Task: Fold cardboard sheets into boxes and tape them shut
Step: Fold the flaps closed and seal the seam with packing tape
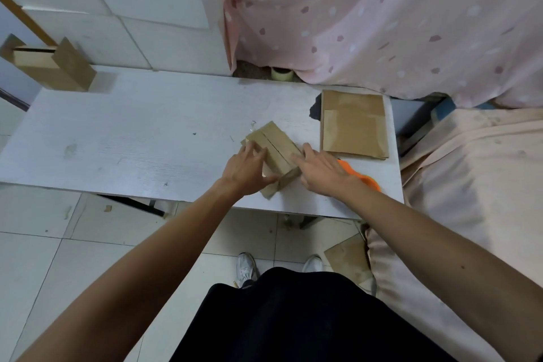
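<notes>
A small brown cardboard box [274, 145] stands on the white table [141, 132], its two top flaps folded shut with a seam between them. My left hand [248, 169] grips the box's left side, thumb under its near edge. My right hand [318, 169] lies with straight fingers against the box's right edge. A stack of flat cardboard sheets [354, 125] lies to the right of the box. An orange tape dispenser [363, 178] is partly hidden under my right wrist.
A roll of tape [282, 73] sits beyond the table's far edge by the pink curtain [382, 17]. An open cardboard box [55, 66] stands at the far left corner. A bed with a pink sheet [470, 185] borders the table's right side. Cardboard scrap [348, 257] lies on the floor.
</notes>
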